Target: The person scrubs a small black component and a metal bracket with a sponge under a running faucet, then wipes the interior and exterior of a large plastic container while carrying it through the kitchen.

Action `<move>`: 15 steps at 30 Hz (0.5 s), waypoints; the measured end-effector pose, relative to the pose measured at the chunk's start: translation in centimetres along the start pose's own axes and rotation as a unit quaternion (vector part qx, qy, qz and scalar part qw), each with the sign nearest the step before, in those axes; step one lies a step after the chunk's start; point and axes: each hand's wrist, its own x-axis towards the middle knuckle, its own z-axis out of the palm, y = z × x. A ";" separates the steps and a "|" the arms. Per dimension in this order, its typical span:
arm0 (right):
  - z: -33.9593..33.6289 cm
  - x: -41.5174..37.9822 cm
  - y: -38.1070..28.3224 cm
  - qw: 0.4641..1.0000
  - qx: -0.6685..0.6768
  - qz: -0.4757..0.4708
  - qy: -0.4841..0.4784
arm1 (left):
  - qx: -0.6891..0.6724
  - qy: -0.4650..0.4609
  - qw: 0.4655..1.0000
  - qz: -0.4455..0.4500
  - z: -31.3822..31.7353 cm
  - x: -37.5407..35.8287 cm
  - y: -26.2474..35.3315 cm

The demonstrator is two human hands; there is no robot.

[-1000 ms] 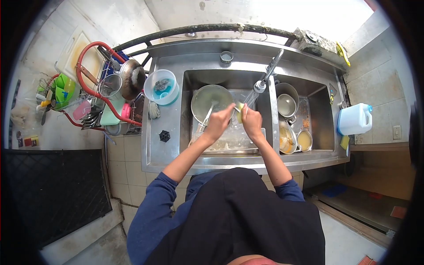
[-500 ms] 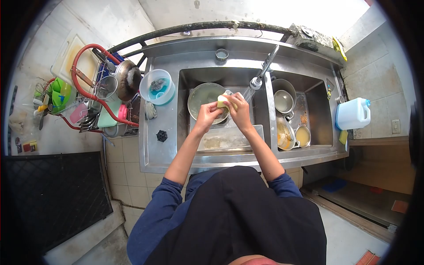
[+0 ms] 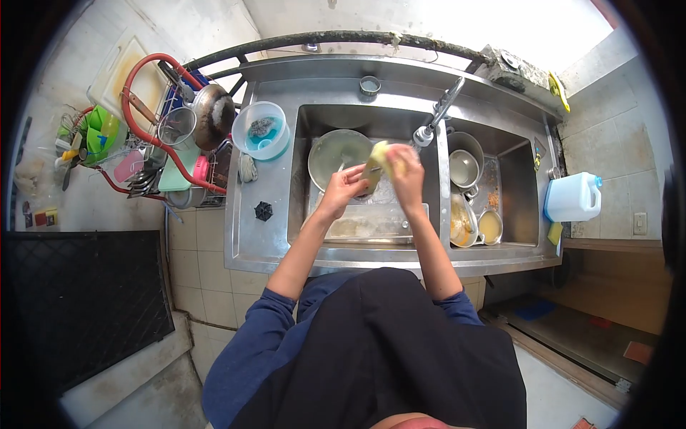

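Note:
Over the left sink basin, my left hand (image 3: 343, 191) pinches a small flat, greyish-olive piece (image 3: 371, 179) whose exact kind I cannot make out. My right hand (image 3: 405, 177) is closed on a pale yellow sponge (image 3: 382, 153), held against the upper part of that piece. Motion smears the right fingers a little. Below my hands, a large round bowl (image 3: 330, 154) with cloudy water sits in the basin. Nearer to me in the same basin lies a rectangular translucent tray (image 3: 350, 230).
The faucet (image 3: 425, 134) rises between the basins. Pots (image 3: 464, 146) and a bowl of yellowish liquid (image 3: 490, 226) stand in the right basin. A tub with blue liquid (image 3: 274, 150) and a black strainer-like piece (image 3: 264, 210) are left, beside a loaded dish rack (image 3: 179, 179). A jug (image 3: 572, 196) stands right.
My right hand with the sponge has moved right, away from my left hand, uncovering the flat piece. My left hand has turned slightly. The view has shifted a little.

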 end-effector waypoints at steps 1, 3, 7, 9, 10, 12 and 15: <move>0.8 -1.0 0.5 0.997 -0.018 -0.006 -0.069 | 0.001 -0.002 1.000 -0.001 -0.2 0.3 -0.2; 1.3 -2.0 -1.1 0.971 -0.189 -0.133 -0.060 | 0.060 -0.040 0.997 -0.008 -0.4 0.8 -0.5; 2.3 -2.7 -0.4 0.969 -0.234 -0.075 -0.034 | 0.024 -0.014 0.999 0.041 1.7 -0.7 -0.8; 2.5 -3.0 -0.4 0.966 -0.254 -0.049 -0.008 | 0.032 0.005 0.998 0.053 2.7 -1.3 -1.1; 2.7 -3.1 -0.4 0.962 -0.273 -0.027 0.017 | 0.040 0.024 0.997 0.069 3.2 -1.6 -1.3; 2.7 -2.8 -2.0 0.964 -0.261 -0.013 0.040 | 0.077 0.047 0.992 0.093 3.9 -1.7 -2.1; 2.8 -2.2 -3.8 0.974 -0.208 -0.002 0.095 | 0.214 0.146 0.936 0.240 4.9 -1.2 -3.1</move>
